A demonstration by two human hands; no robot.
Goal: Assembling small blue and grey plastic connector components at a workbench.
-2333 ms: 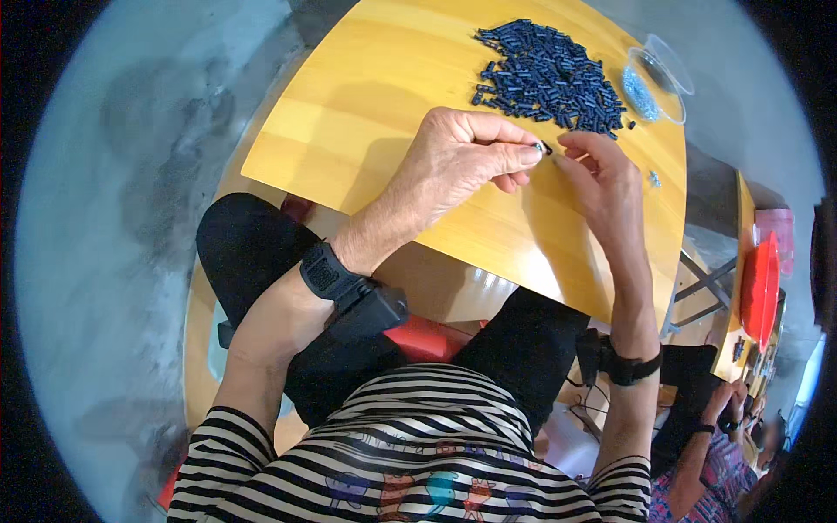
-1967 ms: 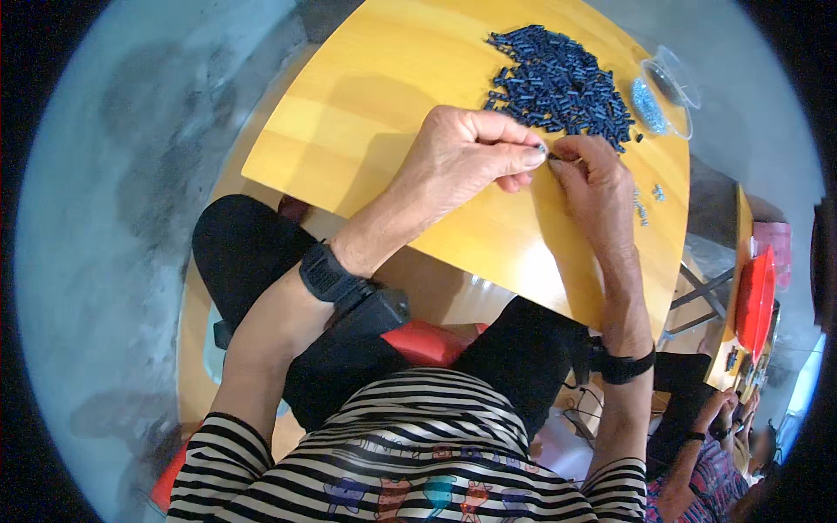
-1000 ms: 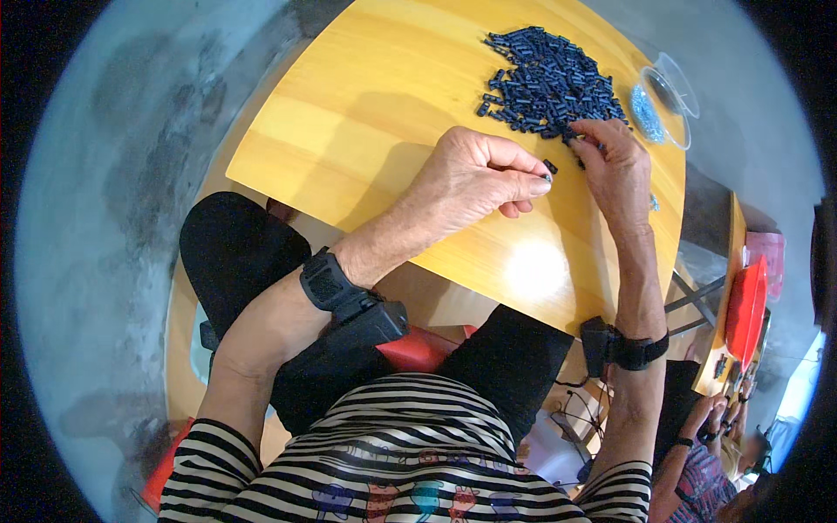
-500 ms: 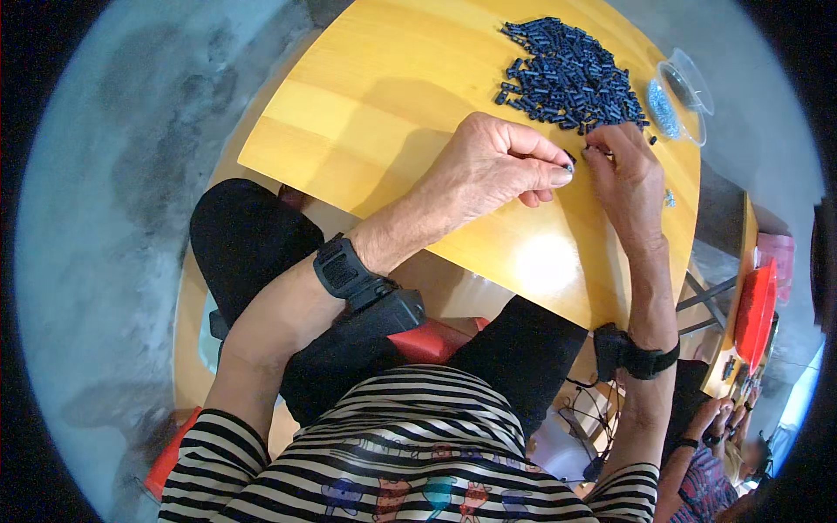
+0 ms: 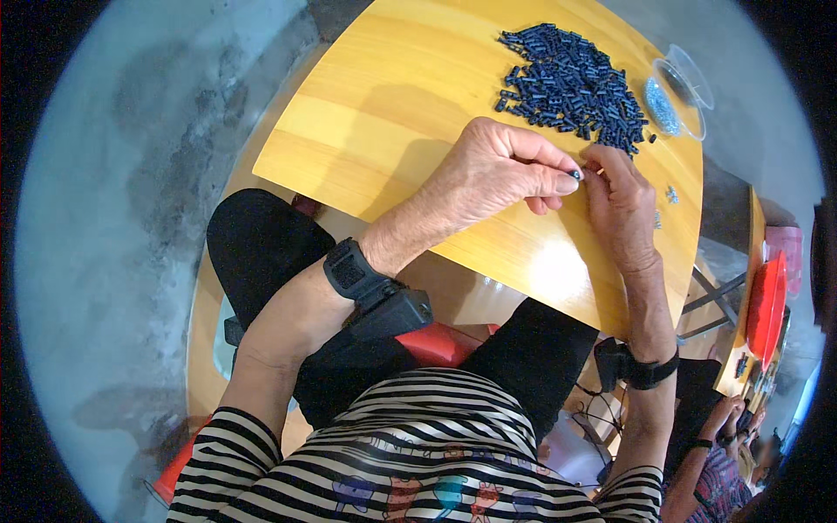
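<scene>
My left hand [image 5: 510,174] pinches a small dark cylindrical piece [image 5: 574,174] between thumb and forefinger, with one round end showing. Right at that end are the closed fingertips of my right hand [image 5: 621,205]; whatever they hold, if anything, is too small to make out. Both hands are over the yellow wooden table [image 5: 349,131]. Just beyond them spreads a heap of similar dark cylindrical pieces [image 5: 571,87]. Tiny pale blue pieces [image 5: 671,194] lie on the tabletop to the right of my right hand.
At the table's right edge stands a clear plastic container [image 5: 662,106] with many tiny blue pieces inside. Farther right, another table [image 5: 731,370] carries a red basin [image 5: 766,309], and another person's hands [image 5: 724,417] are near it. Below the table, cables [image 5: 602,418] hang by my right forearm.
My right hand has come closer to my left, so the fingertips now meet at the small piece. The whole view has shifted slightly.
</scene>
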